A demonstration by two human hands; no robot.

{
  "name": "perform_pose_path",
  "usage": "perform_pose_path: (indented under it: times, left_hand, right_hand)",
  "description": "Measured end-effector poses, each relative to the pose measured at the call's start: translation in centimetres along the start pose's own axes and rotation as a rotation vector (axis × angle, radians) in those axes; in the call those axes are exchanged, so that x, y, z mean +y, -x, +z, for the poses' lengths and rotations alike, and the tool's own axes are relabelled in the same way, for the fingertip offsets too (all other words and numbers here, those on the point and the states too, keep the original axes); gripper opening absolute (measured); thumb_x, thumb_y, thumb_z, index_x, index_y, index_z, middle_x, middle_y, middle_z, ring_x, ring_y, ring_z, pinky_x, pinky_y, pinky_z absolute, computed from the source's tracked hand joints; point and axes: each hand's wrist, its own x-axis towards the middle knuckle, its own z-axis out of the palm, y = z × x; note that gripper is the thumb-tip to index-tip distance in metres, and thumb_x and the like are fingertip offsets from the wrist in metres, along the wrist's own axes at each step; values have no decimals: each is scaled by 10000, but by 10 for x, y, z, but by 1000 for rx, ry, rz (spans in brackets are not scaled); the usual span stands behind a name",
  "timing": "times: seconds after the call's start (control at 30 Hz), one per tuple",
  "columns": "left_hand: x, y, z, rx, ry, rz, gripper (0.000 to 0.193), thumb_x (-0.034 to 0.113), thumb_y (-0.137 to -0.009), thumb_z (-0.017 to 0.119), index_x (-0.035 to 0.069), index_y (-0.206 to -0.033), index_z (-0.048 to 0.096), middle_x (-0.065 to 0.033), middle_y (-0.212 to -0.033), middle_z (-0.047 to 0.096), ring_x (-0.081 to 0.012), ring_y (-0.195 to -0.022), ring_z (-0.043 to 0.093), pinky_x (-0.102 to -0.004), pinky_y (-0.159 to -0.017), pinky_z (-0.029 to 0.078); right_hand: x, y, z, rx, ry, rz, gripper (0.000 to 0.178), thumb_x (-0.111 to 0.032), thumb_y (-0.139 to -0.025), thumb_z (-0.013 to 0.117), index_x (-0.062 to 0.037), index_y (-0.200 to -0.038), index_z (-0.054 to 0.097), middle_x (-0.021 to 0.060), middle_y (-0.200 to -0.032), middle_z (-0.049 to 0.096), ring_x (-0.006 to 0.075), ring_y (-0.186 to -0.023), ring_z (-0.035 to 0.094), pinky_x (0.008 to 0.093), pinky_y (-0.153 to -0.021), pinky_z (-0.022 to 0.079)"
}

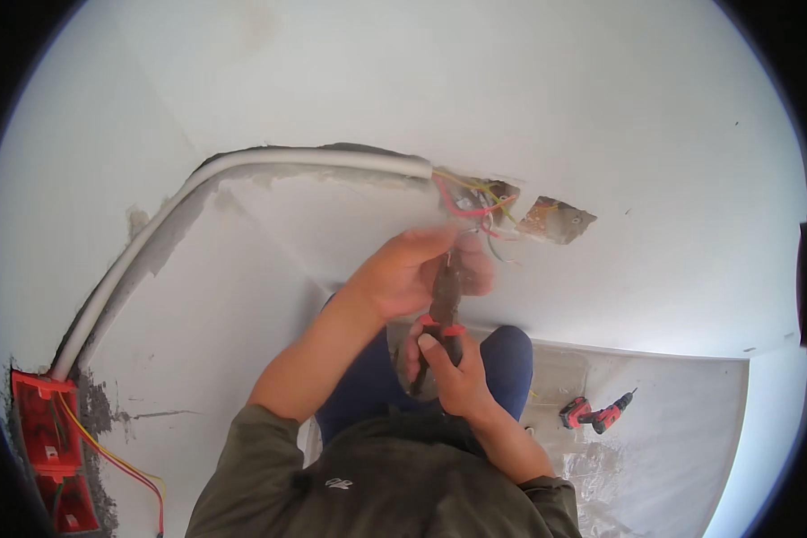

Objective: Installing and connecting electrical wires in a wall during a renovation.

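Observation:
My right hand [448, 366] is wrapped round the red-and-black handles of a pair of pliers [446, 294], whose dark jaws point up toward the wall. Just above it, my left hand [421, 269] is closed beside the jaws, its fingers partly smeared by motion. A thin wire [473, 231] runs into the left thumb and fingertips; its end is hidden there. Red, yellow-green and pale wires [466, 208] come out of a white conduit [332, 158] at a wall cutout [502, 199], right above my hands.
A second cutout [556, 221] lies to the right. The conduit bends down-left along a chased groove to red wall boxes [52, 430] with loose wires [121, 459]. On the floor at lower right lies a red-and-black cordless drill [598, 412]. My knees [509, 359] are close below the wall.

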Motion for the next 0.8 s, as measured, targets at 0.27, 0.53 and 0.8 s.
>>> perform_pose_path:
  times: [0.27,0.53,0.8]
  left_hand:
    - [10,-3,-13,-110,-176,-12,477,437,-968,538,5,-1156,617,-184,-1087,661,-340,-1044,626,-460,-919,485]
    - [14,4,-8,-5,-260,72,315,268,-997,539,-24,-1087,614,-163,-1135,656,-331,-1102,628,-473,-979,481]
    - [21,4,-1,8,-362,23,475,412,-1000,494,-21,-1135,637,-185,-1115,652,-303,-1069,629,-448,-964,478]
  right_hand:
    - [-37,8,-19,-119,-117,212,299,-220,-1003,531,9,-1195,545,54,-902,605,128,-783,583,294,-751,492]
    - [-65,9,-52,-93,509,54,378,-287,-979,561,-16,-1243,552,94,-887,616,154,-850,552,306,-829,450]
    - [-78,1,-42,-112,674,163,389,-298,-970,571,-5,-1226,557,170,-861,626,271,-852,616,344,-820,462]
